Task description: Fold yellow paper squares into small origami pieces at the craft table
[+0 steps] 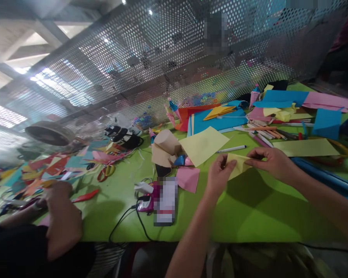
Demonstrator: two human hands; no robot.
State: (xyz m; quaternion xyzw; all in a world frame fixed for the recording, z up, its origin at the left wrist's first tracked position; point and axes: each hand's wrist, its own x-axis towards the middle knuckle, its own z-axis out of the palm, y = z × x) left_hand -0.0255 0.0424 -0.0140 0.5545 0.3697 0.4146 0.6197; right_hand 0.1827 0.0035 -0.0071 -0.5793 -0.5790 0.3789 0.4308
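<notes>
Between my hands, just above the green table [249,220], is a small piece of pale yellow paper [238,170] with creases in it. My left hand [220,173] pinches its left side, thumb in front. The far right corner sits between the thumb and fingers of my right hand [268,162]. Behind my left hand lies a larger pale yellow sheet [204,144]. A capped white pen [231,149] rests beyond the paper. To the left of my left hand is a pink paper square [188,178].
Left of centre are a phone [166,202] and a purple power strip [146,204] with cables. A roll of brown paper [166,144] stands behind. Scissors [106,173] and paper scraps lie left, near a co-worker's arm [62,220]. Pencils [268,132] and a blue case [321,173] are right.
</notes>
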